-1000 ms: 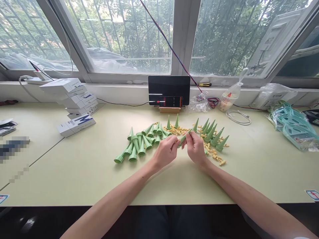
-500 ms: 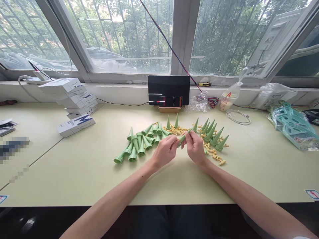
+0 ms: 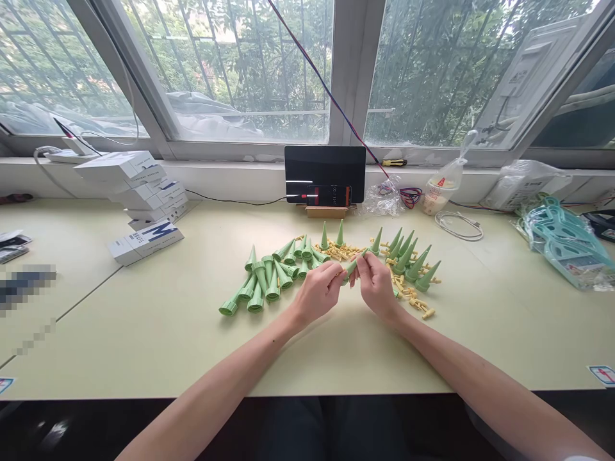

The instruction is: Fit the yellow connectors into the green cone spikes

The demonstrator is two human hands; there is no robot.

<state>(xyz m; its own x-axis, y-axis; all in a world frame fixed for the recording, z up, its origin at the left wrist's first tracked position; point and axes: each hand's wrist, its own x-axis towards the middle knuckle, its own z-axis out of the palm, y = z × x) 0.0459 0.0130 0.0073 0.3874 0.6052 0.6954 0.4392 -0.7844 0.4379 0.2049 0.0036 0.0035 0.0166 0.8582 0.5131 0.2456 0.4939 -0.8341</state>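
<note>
Between my two hands a green cone (image 3: 354, 264) is held tilted, its tip up to the right. My right hand (image 3: 377, 285) pinches it near the tip. My left hand (image 3: 318, 289) is closed at its wide end, with a bit of yellow at the fingertips; what exactly they grip there is too small to tell. Left of my hands lies a pile of green cones (image 3: 261, 276), several with open ends toward me. Beyond and to the right, other green cones (image 3: 405, 256) stand upright among small yellow pieces (image 3: 414, 301).
A black tablet (image 3: 325, 168) with a phone before it stands at the back. White boxes (image 3: 148, 240) are at the left. A bagged cup (image 3: 438, 193), a coiled white cable (image 3: 459, 226) and turquoise items in plastic (image 3: 560, 240) lie at the right of the table (image 3: 192, 339).
</note>
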